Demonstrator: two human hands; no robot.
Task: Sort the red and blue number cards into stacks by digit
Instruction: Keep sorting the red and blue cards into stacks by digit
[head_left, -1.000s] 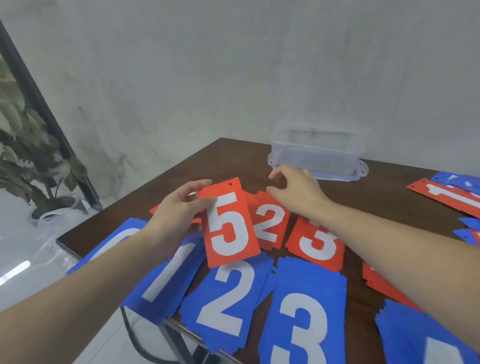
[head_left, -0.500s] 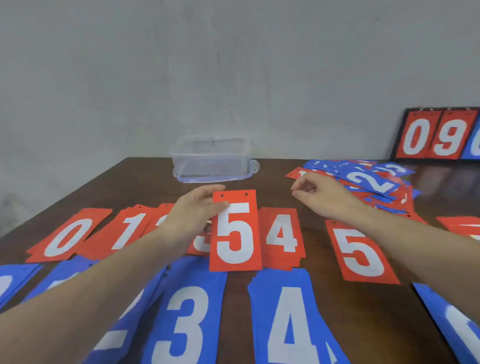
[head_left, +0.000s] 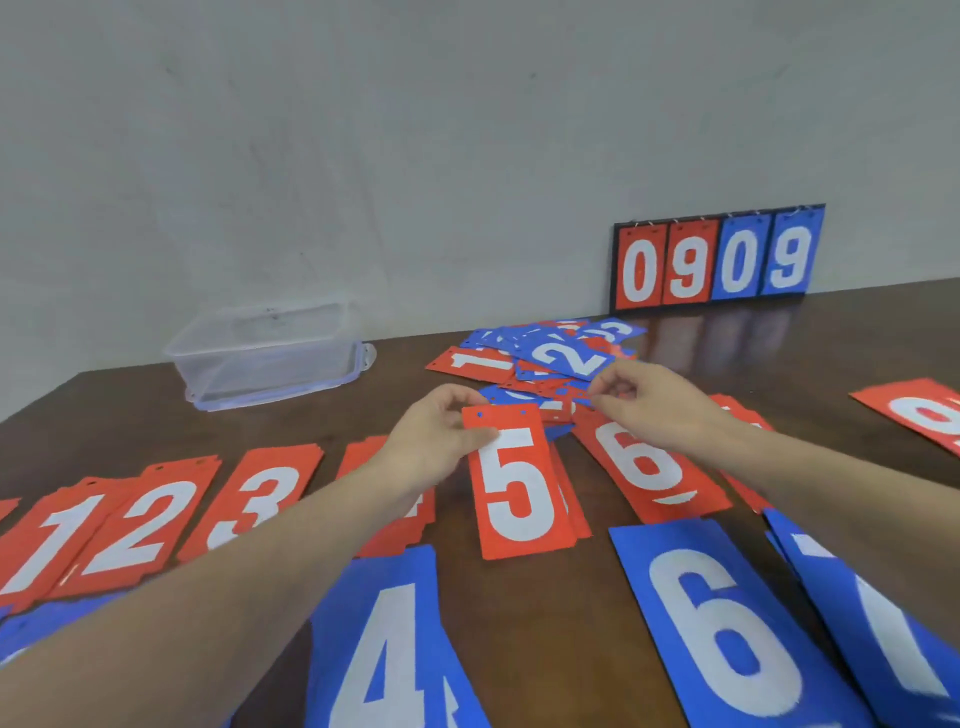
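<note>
My left hand (head_left: 434, 439) pinches the top left corner of a red 5 card (head_left: 514, 488), which lies over the red 5 stack in the middle of the table. My right hand (head_left: 652, 402) hovers with curled fingers at the near edge of the unsorted pile (head_left: 545, 364) of red and blue cards; whether it holds a card I cannot tell. Red stacks run in a row: 1 (head_left: 47, 540), 2 (head_left: 140, 530), 3 (head_left: 260, 499), a 4 mostly hidden by my arm, and 6 (head_left: 644, 467). Blue stacks 4 (head_left: 389, 649) and 6 (head_left: 727, 623) lie nearest me.
A clear plastic box (head_left: 270, 353) stands at the back left of the brown table (head_left: 587, 623). A flip scoreboard (head_left: 714, 260) reading 0909 leans on the wall. Another red card (head_left: 919, 415) lies at the far right, a blue 7 stack (head_left: 883, 639) at the near right.
The view has swung right along the table. My left hand has carried the red 5 card from over the low digits to the red 5 stack. My right hand has reached the unsorted pile.
</note>
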